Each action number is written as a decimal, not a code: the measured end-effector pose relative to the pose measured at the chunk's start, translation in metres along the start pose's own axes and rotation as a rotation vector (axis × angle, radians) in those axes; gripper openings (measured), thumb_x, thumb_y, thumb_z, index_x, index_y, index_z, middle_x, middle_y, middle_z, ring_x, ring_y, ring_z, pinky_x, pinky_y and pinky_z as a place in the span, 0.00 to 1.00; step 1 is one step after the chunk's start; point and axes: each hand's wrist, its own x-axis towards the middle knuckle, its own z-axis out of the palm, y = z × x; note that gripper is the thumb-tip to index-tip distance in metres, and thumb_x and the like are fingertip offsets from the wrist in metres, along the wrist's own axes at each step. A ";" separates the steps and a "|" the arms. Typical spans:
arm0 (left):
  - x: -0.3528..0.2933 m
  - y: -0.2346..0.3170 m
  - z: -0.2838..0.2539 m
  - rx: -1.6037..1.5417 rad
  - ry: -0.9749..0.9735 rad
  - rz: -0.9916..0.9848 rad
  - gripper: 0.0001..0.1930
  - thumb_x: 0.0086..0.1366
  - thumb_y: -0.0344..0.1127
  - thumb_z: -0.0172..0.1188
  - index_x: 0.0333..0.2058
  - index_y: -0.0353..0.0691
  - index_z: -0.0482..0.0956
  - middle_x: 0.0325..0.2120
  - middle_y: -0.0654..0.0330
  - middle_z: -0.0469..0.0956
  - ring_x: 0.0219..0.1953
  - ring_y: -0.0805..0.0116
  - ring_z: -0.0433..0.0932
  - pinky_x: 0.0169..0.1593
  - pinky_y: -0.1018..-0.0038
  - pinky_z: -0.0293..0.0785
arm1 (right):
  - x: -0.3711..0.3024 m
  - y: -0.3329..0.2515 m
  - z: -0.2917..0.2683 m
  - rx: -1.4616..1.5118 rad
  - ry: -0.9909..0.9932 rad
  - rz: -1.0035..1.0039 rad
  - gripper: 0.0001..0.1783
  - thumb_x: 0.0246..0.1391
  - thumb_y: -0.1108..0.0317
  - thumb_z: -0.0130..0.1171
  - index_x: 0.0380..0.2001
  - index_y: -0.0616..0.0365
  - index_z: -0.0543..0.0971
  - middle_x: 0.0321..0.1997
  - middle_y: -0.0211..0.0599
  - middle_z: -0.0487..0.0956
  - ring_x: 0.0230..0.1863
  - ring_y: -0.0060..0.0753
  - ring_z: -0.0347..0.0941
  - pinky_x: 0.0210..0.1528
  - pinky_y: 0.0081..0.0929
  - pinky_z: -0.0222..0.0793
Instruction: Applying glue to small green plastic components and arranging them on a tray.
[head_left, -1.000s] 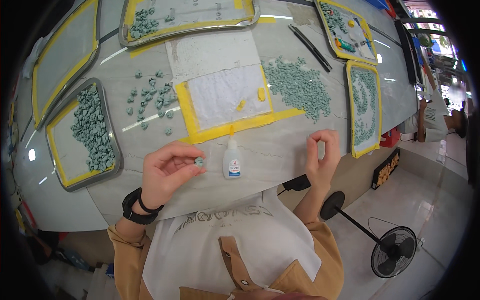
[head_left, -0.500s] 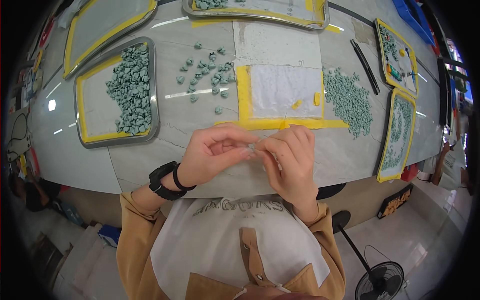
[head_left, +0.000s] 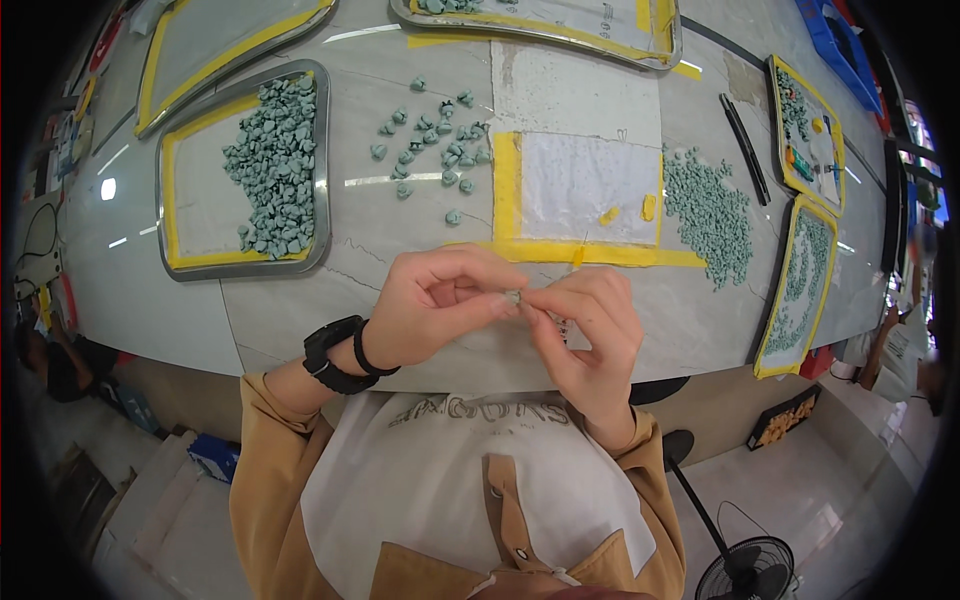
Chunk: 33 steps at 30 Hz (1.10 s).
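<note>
Just in front of the table's near edge, my left hand and my right hand meet fingertip to fingertip. Thumb and forefinger of each are closed on one small grey-green piece, mostly covered by the fingers. Beyond them lies a white sheet edged with yellow tape, bearing two small yellow bits. Larger grey-green pieces are scattered left of the sheet. To its right spreads a heap of tiny grey-green pieces. A slim yellow item with a thin needle-like tip lies just past my right hand.
A metal tray with many larger pieces stands at left, another tray at the far edge. Two black pens lie at right, near two yellow-taped trays. A black fan stands on the floor.
The view has shifted slightly, moving the table's contents a little rightward in the picture. Both hands keep their pinch on the small piece, with the right fingers slightly re-angled.
</note>
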 end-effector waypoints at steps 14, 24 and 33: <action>-0.003 -0.001 0.001 0.384 0.023 0.179 0.12 0.57 0.16 0.57 0.41 0.31 0.80 0.39 0.54 0.78 0.39 0.71 0.78 0.41 0.78 0.75 | 0.002 0.002 -0.003 -0.001 -0.044 -0.015 0.12 0.35 0.81 0.66 0.27 0.58 0.79 0.25 0.32 0.76 0.28 0.32 0.69 0.36 0.27 0.60; -0.002 -0.004 0.001 0.074 0.024 0.137 0.13 0.59 0.16 0.55 0.42 0.31 0.79 0.41 0.55 0.76 0.41 0.73 0.78 0.43 0.79 0.76 | 0.001 -0.002 0.005 0.023 0.041 0.010 0.11 0.35 0.81 0.67 0.26 0.59 0.79 0.25 0.34 0.77 0.29 0.34 0.71 0.37 0.28 0.62; -0.002 -0.002 0.003 0.152 0.037 0.170 0.13 0.59 0.16 0.55 0.43 0.31 0.79 0.42 0.55 0.76 0.42 0.73 0.77 0.44 0.79 0.76 | 0.003 -0.001 0.002 0.002 0.018 -0.008 0.11 0.36 0.81 0.67 0.27 0.60 0.79 0.26 0.35 0.78 0.30 0.34 0.72 0.37 0.27 0.63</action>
